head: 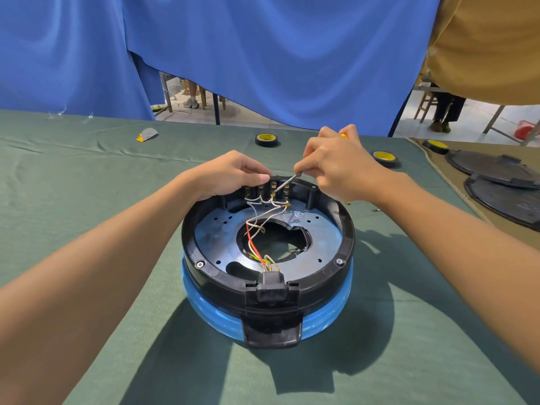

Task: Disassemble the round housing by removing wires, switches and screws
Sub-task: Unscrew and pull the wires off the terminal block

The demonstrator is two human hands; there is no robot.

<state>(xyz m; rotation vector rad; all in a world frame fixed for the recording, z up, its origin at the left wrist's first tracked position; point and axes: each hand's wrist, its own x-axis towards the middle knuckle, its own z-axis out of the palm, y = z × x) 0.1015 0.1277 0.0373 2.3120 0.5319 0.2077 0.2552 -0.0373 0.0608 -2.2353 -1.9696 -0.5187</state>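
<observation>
Left hand (230, 173): fingers curled tight, thumb and forefinger pinched together on the far rim of the housing (346, 229), just above the switches (267, 188). Right hand (336, 165): closed round a screwdriver (287, 182), yellow handle end poking out past the knuckles, thin steel shaft slanting down and left, tip at one of the brass terminals among the switches. Both forearms bare, reaching in from the near edge of the table (87, 200).

Housing in the middle of the table, open side up: round, a glossy black plastic ring over a translucent blue band. Inside, a flat blue-grey metal plate (318, 229), drilled with small holes, with a large uneven opening at its centre. Wires (253, 229), white and one red, thin and looped, running from the switches across the opening to a black socket (270, 283) set in the near rim; a few ends with brass lugs. Silver screw (200, 263) in the rim at near left, another screw (339, 261) at near right. Black tab (273, 334) jutting from the near side.

Table under a wrinkled green cloth. Tape rolls (266, 139), black with yellow cores, three toward the far edge. Dark round discs (496, 171), two, overlapping, at the right edge. Blue curtain (263, 54) in soft folds beyond the far edge
</observation>
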